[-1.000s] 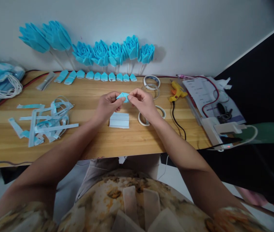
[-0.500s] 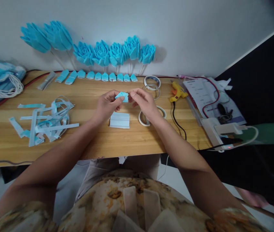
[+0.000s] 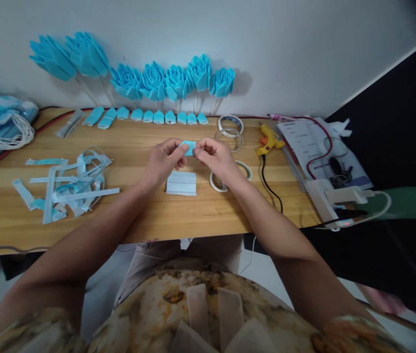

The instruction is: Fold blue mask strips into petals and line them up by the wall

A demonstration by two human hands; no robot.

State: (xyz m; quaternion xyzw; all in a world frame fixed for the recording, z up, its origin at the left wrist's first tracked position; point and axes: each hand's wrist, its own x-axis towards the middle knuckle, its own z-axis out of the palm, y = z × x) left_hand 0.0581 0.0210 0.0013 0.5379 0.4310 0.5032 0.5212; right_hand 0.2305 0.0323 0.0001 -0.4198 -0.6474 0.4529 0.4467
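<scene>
Fabric (image 3: 189, 148), blue and folded small, sits between our hands above the wooden table (image 3: 149, 220). Our left hand (image 3: 164, 161) pinches its left end between thumb and fingers; our right hand (image 3: 217, 157) pinches its right end likewise. Nearer us lies a pale pleated rectangle (image 3: 181, 183). We have loose strips (image 3: 61, 184) to the left, a yellow glue gun (image 3: 271, 140) to the right, and blue flowers (image 3: 152, 81) beyond, against the wall (image 3: 274, 59).
</scene>
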